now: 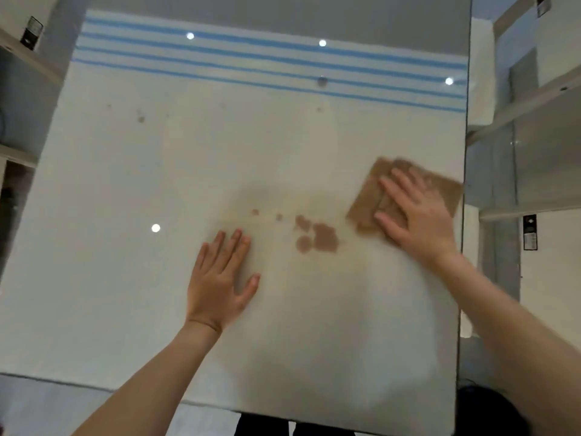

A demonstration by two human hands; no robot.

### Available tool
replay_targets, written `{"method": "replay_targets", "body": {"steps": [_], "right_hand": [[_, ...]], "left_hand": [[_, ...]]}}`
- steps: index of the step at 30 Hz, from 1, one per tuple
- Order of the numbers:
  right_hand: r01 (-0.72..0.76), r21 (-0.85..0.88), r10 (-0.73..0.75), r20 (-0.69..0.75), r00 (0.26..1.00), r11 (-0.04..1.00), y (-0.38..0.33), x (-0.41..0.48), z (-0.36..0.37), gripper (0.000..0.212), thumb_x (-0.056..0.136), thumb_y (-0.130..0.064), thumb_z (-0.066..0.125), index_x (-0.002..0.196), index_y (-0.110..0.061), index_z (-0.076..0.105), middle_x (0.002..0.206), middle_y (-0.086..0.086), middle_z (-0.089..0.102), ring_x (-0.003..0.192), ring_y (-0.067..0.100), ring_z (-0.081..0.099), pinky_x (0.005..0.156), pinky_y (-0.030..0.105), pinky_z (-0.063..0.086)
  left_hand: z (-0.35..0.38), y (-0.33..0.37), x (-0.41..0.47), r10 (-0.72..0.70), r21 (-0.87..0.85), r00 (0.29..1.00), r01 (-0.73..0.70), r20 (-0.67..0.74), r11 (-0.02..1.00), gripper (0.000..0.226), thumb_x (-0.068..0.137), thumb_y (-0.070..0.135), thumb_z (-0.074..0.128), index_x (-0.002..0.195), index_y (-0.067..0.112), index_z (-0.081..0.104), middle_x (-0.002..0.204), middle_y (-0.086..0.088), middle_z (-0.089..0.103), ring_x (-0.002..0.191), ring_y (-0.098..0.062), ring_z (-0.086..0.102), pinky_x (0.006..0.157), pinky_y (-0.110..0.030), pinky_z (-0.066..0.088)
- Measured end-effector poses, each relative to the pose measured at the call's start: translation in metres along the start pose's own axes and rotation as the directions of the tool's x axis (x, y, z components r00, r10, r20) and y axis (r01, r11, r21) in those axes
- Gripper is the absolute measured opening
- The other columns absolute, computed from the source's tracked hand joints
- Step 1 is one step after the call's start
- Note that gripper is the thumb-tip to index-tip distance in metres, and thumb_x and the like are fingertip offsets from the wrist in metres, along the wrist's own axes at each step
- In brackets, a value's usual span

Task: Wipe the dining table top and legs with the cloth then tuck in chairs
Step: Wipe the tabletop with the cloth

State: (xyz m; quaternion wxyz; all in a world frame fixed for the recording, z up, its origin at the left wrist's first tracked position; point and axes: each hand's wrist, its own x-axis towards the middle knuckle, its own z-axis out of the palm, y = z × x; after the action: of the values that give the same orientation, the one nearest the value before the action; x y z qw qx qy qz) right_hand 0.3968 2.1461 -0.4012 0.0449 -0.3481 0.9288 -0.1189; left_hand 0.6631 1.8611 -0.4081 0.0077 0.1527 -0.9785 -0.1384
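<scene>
A glossy dining table top (151,171), white with blue stripes at the far end, fills the view. My right hand (415,215) lies flat with spread fingers on a folded brown cloth (374,193) near the table's right edge. The cloth looks blurred. My left hand (220,275) rests flat on the table with straight fingers, left of a group of brown stains (317,237). Smaller spots (141,118) dot the far left part of the top. No chairs or table legs are visible.
Shelving (28,58) stands close to the table on the left and glass-fronted shelving (534,143) on the right. The table's right edge (462,247) runs beside my right forearm. Ceiling lights reflect on the top. Something dark (484,410) lies below the near right corner.
</scene>
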Motion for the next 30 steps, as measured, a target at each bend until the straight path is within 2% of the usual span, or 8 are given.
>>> {"method": "replay_targets", "body": {"steps": [5, 9, 15, 19, 23, 26, 28, 30], "right_hand": [[-0.259, 0.011, 0.259, -0.075, 0.963, 0.966, 0.056, 0.127, -0.012, 0.063, 0.093, -0.059, 0.039, 0.148, -0.028, 0.037, 0.158, -0.001, 0.030, 0.148, 0.021, 0.019, 0.121, 0.039, 0.011], [-0.360, -0.001, 0.359, -0.059, 0.931, 0.933, 0.042, 0.161, -0.012, 0.066, 0.093, -0.058, 0.029, 0.151, -0.025, 0.031, 0.160, 0.002, 0.025, 0.149, 0.026, 0.014, 0.121, 0.044, 0.010], [0.134, -0.014, -0.133, 0.074, 0.988, 0.991, -0.085, -0.045, 0.017, 0.061, 0.091, -0.050, 0.049, 0.146, -0.024, 0.044, 0.154, 0.002, 0.039, 0.145, 0.030, 0.028, 0.119, 0.047, 0.021], [0.424, -0.011, -0.401, 0.303, 0.864, 0.905, -0.121, -0.212, 0.028, 0.064, 0.085, -0.055, 0.055, 0.145, -0.032, 0.044, 0.153, -0.008, 0.038, 0.143, 0.023, 0.032, 0.120, 0.041, 0.018], [0.614, 0.027, -0.579, 0.366, 0.729, 0.789, -0.096, -0.234, 0.018, 0.063, 0.088, -0.059, 0.051, 0.146, -0.035, 0.041, 0.154, -0.012, 0.037, 0.145, 0.018, 0.029, 0.119, 0.037, 0.018], [0.515, 0.040, -0.502, 0.299, 0.811, 0.856, -0.069, -0.179, 0.010, 0.062, 0.087, -0.058, 0.053, 0.144, -0.035, 0.044, 0.153, -0.010, 0.039, 0.145, 0.019, 0.030, 0.119, 0.037, 0.021], [0.312, 0.020, -0.310, 0.195, 0.930, 0.950, -0.043, -0.120, 0.006, 0.062, 0.089, -0.057, 0.052, 0.145, -0.034, 0.041, 0.153, -0.005, 0.040, 0.146, 0.020, 0.027, 0.120, 0.038, 0.019], [0.100, 0.015, -0.101, 0.108, 0.989, 0.995, -0.019, -0.054, 0.000, 0.061, 0.090, -0.055, 0.049, 0.147, -0.033, 0.039, 0.153, -0.002, 0.040, 0.147, 0.021, 0.024, 0.121, 0.039, 0.016]], "left_hand": [[0.002, -0.001, -0.001, 0.004, 0.006, 0.999, -0.003, -0.048, 1.000, 0.061, 0.085, 0.044, 0.050, 0.140, 0.017, 0.046, 0.148, -0.001, 0.041, 0.140, -0.024, 0.033, 0.114, -0.047, 0.027], [0.002, 0.000, -0.001, 0.013, 0.005, 0.998, -0.013, -0.055, 1.000, 0.060, 0.085, 0.042, 0.052, 0.139, 0.016, 0.048, 0.148, -0.002, 0.042, 0.140, -0.025, 0.035, 0.114, -0.047, 0.028], [0.000, 0.002, -0.001, 0.002, 0.012, 1.000, -0.002, -0.025, 1.000, 0.060, 0.086, 0.044, 0.048, 0.139, 0.016, 0.047, 0.147, -0.003, 0.042, 0.140, -0.025, 0.034, 0.114, -0.048, 0.028], [-0.003, 0.002, -0.001, -0.003, 0.008, 1.000, 0.003, -0.012, 1.000, 0.060, 0.086, 0.044, 0.048, 0.139, 0.015, 0.047, 0.147, -0.003, 0.043, 0.140, -0.026, 0.034, 0.114, -0.048, 0.028], [-0.005, 0.003, 0.000, -0.018, -0.016, 1.000, 0.018, -0.003, 1.000, 0.061, 0.085, 0.044, 0.048, 0.140, 0.016, 0.046, 0.148, -0.003, 0.042, 0.141, -0.024, 0.032, 0.114, -0.048, 0.027], [-0.004, 0.003, 0.000, -0.027, -0.021, 1.000, 0.027, 0.005, 0.999, 0.062, 0.086, 0.044, 0.047, 0.141, 0.017, 0.044, 0.149, -0.002, 0.041, 0.141, -0.024, 0.031, 0.116, -0.047, 0.024], [-0.004, 0.002, -0.001, -0.024, -0.012, 1.000, 0.024, 0.009, 1.000, 0.062, 0.085, 0.044, 0.047, 0.141, 0.017, 0.044, 0.149, -0.002, 0.040, 0.141, -0.025, 0.033, 0.116, -0.047, 0.024], [-0.004, 0.002, 0.000, -0.021, -0.001, 1.000, 0.021, 0.004, 1.000, 0.061, 0.085, 0.043, 0.048, 0.140, 0.017, 0.046, 0.149, -0.002, 0.040, 0.140, -0.025, 0.034, 0.115, -0.047, 0.026]]}}
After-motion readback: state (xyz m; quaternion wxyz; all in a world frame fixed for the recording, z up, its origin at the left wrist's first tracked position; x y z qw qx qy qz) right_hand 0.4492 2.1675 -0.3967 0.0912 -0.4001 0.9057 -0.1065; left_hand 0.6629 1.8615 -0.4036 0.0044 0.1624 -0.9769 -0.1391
